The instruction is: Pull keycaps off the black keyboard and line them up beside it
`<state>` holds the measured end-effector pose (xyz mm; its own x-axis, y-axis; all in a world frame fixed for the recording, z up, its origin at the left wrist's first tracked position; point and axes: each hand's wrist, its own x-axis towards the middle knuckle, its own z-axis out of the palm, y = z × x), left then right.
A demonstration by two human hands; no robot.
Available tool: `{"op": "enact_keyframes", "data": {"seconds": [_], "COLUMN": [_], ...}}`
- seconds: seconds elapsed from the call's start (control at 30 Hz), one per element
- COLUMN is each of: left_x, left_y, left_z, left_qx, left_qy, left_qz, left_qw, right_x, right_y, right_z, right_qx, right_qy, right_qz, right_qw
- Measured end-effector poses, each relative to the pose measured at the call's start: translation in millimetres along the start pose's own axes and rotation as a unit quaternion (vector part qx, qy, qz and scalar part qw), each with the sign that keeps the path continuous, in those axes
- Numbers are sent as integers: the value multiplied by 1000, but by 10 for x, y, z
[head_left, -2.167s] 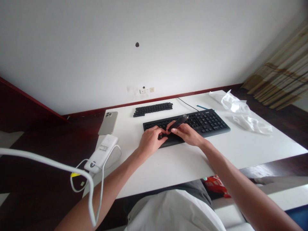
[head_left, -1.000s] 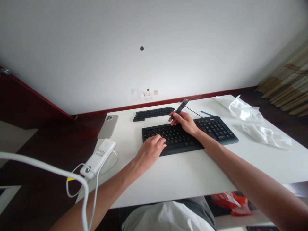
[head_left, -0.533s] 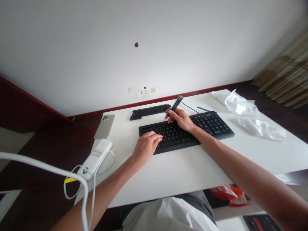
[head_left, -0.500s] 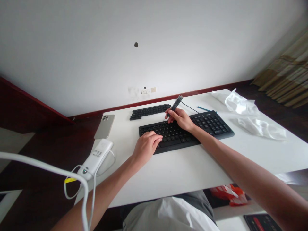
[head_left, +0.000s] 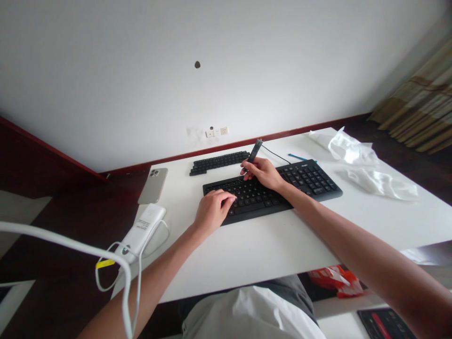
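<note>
A black keyboard lies across the middle of the white table. My left hand rests on the keyboard's left part with its fingers curled over the keys, holding nothing I can make out. My right hand is closed round a dark pen-shaped tool. The tool is tilted, its lower tip down at the top key rows. Behind the keyboard, near the wall, lies a strip of loose black keycaps.
A phone lies face down at the table's left edge, with a white power bank and its white cable nearer me. Crumpled clear plastic sits at the right. A thin blue stick lies behind the keyboard.
Since 2.2 s ago my right hand moved with the tool from the front keys to the back rows. My left hand shifted slightly left. Little has moved in the last half second.
</note>
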<state>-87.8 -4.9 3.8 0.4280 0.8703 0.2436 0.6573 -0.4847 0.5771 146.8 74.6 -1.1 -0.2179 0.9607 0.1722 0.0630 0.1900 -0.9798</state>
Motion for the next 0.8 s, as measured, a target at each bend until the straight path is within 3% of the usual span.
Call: {"op": "enact_keyframes", "data": {"seconds": [0.37,0.8], "left_x": [15,20], "left_y": [-8,-35], "left_z": [-40,-68], "left_qx": [-20,-27], "left_qy": [-19,-39], "left_qz": [1,69], "left_qw": [1000,996], "right_x": [-6,-21], "right_y": [-7,-21], "right_z": [-4,-8], "right_qx": [-16,-38], "right_qy": [6,-7], "right_qz": [4,0], "right_qw": [1000,999]}}
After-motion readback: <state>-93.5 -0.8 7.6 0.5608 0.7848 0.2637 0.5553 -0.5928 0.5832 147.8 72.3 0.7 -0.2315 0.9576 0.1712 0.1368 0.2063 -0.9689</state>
